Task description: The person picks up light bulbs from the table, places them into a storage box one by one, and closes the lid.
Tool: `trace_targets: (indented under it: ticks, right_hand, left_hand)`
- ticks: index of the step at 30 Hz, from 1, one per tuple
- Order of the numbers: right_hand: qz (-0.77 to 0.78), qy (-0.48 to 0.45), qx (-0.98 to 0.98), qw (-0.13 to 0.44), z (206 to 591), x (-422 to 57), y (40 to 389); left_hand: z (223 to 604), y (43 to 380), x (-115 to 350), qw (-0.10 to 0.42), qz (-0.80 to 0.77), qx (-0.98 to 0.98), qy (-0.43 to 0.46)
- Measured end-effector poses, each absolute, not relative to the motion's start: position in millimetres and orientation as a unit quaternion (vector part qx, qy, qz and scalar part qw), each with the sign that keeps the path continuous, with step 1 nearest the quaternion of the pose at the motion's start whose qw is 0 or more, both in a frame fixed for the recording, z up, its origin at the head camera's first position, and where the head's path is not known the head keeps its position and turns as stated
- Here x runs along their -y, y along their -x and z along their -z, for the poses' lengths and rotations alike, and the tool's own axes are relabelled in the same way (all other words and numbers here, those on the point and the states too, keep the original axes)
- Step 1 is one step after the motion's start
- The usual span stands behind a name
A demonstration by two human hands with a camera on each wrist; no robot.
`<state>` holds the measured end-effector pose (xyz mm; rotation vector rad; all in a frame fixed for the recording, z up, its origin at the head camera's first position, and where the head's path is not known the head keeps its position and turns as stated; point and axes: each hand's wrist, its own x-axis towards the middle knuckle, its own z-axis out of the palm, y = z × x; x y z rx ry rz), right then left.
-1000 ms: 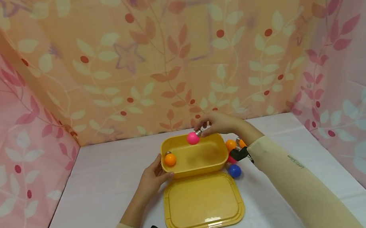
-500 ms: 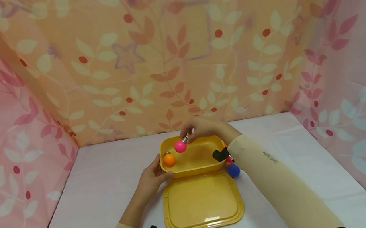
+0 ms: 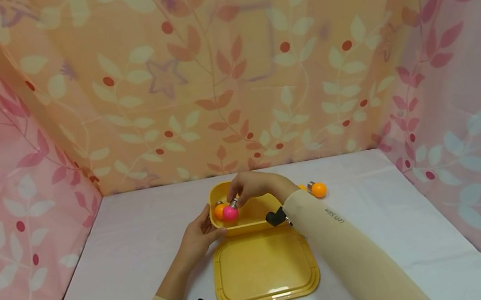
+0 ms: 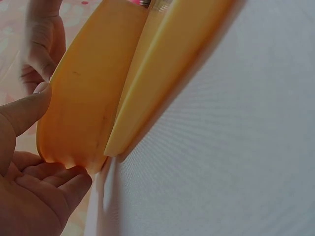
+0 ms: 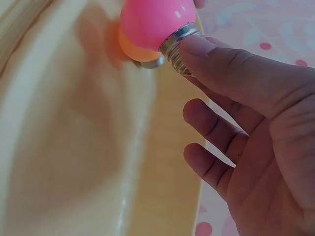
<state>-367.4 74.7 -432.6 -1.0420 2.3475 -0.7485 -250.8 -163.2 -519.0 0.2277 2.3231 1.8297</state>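
My right hand (image 3: 253,185) reaches over the yellow plastic box (image 3: 246,229) and pinches a pink light bulb (image 3: 230,213) by its metal screw base, between thumb and finger. The pink globe hangs low inside the box's left end, close to an orange bulb (image 3: 219,211) lying there. In the right wrist view the pink bulb (image 5: 157,22) partly covers the orange one (image 5: 138,46); whether they touch, I cannot tell. At the box's left end my left hand (image 3: 198,237) grips the wall, its thumb (image 4: 29,110) on one side and its fingers curled under the end.
The yellow lid (image 3: 265,268) lies flat on the white-covered table (image 3: 137,220), right in front of the box. Beyond the right sleeve (image 3: 330,230) lie orange bulbs (image 3: 319,190), partly hidden. Patterned curtains (image 3: 217,69) enclose the back and sides.
My right hand has carried the pink bulb left and down into the box, beside the orange bulb. The right sleeve now hides the blue bulb. My left hand keeps its place.
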Motion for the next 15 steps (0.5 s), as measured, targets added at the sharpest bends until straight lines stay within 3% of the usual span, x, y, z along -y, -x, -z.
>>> trace_targets:
  ticks: [15]
  right_hand:
    - [0.301, 0.383, -0.828, 0.277, 452, -65, 359]
  left_hand:
    - [518, 250, 163, 0.092, -0.616, -0.779, -0.073]
